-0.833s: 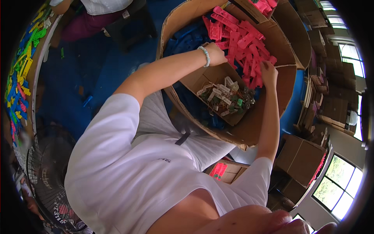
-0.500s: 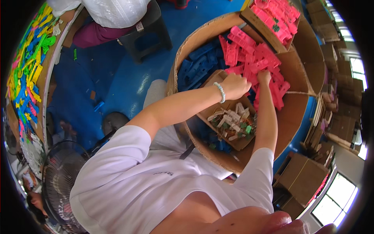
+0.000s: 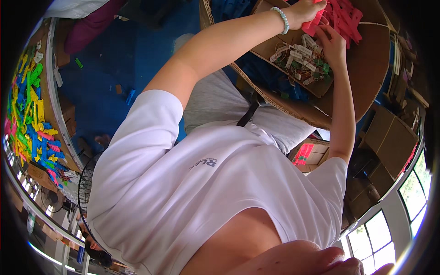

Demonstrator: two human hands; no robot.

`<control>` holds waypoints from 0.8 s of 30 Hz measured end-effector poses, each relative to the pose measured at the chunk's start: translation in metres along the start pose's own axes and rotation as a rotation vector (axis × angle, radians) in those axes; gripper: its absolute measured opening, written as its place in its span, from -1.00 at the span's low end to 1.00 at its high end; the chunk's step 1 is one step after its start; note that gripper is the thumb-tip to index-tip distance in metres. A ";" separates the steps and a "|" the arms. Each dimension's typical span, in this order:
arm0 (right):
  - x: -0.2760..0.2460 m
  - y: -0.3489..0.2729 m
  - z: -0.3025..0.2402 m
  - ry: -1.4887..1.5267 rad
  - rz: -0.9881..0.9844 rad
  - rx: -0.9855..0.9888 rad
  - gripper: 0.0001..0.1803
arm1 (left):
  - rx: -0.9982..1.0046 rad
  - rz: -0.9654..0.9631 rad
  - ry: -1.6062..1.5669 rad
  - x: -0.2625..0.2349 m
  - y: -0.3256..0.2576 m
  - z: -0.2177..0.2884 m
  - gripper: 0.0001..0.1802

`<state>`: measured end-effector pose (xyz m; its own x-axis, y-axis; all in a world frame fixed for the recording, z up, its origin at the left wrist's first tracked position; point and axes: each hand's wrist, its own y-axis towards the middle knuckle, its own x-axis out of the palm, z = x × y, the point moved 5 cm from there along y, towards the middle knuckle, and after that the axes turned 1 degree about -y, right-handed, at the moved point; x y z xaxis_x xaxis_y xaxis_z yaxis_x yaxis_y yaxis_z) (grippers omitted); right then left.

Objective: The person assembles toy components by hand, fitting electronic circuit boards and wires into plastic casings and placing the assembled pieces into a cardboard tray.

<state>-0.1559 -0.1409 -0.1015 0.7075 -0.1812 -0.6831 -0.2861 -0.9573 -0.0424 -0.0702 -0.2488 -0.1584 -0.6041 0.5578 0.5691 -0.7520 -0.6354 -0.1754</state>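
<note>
Near the top of the view, my left hand point(image 3: 302, 13), with a beaded bracelet at its wrist, grips a pink plastic part point(image 3: 311, 25). My right hand point(image 3: 333, 46) is beside the part's lower end, fingers bent and pinched together; what lies between them is too small to make out. Just below both hands, small white pieces with thin wires and green bits point(image 3: 302, 54) fill a small cardboard box point(image 3: 262, 45). More pink plastic parts point(image 3: 344, 20) are heaped beyond my right hand.
Those boxes rest inside a large cardboard bin point(image 3: 366, 85), with blue parts point(image 3: 270, 73) at its bottom. On the left, a table holds colourful plastic parts point(image 3: 34, 123). A fan point(image 3: 85, 181) stands by my left side, and stacked cartons point(image 3: 387, 137) are at right.
The view has tilted, so the bin and hands appear higher. My hands have come back from the pink heap toward the small box, and the left now holds up a pink part.
</note>
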 end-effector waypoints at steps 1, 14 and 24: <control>-0.005 0.006 0.004 0.030 0.054 0.046 -0.71 | 0.017 -0.024 0.047 -0.017 0.001 -0.002 -0.39; -0.074 -0.011 0.217 -0.470 0.250 0.352 -0.59 | -0.048 -0.035 0.037 0.001 -0.036 0.005 -0.56; -0.132 -0.057 0.021 0.319 0.504 -0.172 -0.76 | 0.397 -0.155 0.387 0.036 -0.057 0.064 -0.67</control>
<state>-0.2467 -0.0579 -0.0246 0.6788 -0.6532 -0.3355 -0.5457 -0.7545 0.3646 -0.0324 -0.2266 -0.0759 -0.6039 0.7674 0.2154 -0.7276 -0.6411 0.2443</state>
